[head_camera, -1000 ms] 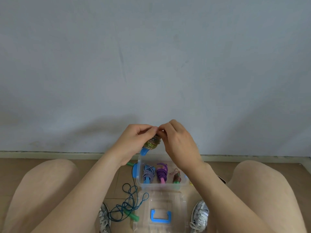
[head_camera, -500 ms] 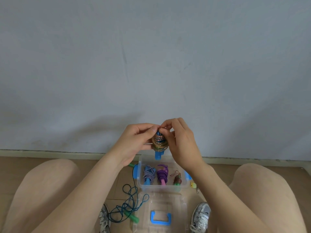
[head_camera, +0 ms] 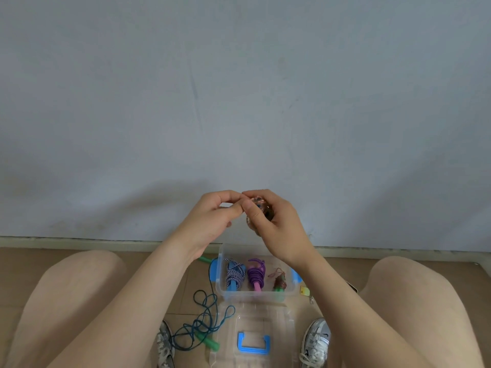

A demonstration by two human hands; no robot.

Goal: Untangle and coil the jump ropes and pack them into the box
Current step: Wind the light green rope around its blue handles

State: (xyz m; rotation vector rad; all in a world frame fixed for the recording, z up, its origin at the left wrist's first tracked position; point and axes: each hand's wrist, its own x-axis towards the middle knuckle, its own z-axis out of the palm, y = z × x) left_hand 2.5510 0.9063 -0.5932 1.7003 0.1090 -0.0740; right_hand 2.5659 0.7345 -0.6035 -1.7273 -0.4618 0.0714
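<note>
Head view, nearest first: my two bare knees frame the floor, and my shoes [head_camera: 316, 341] stand either side of the clear box lid [head_camera: 252, 338], which lies flat on the tiles with its blue handle [head_camera: 253, 344] up; just left of the lid a dark teal jump rope [head_camera: 204, 322] lies loose and tangled on the floor, one green handle [head_camera: 211, 345] near my left shoe and the other green handle [head_camera: 204, 260] peeking out beside my left forearm; beyond the lid sits the clear box [head_camera: 220, 290], open, with blue latches at both ends; inside it three coiled ropes lie side by side: a blue-and-white rope [head_camera: 235, 273] on the left, a purple rope [head_camera: 255, 273] in the middle, a small brownish rope [head_camera: 280, 282] on the right; a small yellow tag [head_camera: 305, 290] lies on the floor just right of the box; above the box, in the air, my right hand [head_camera: 279, 224] has its grip closed round a multicoloured rope bundle [head_camera: 261, 205], thumb across its front; my left hand [head_camera: 215, 216] meets it, thumb and forefinger pinched together at the bundle's top, though what they pinch is too small to tell; farthest off, the skirting and a plain grey wall [head_camera: 239, 88].
</note>
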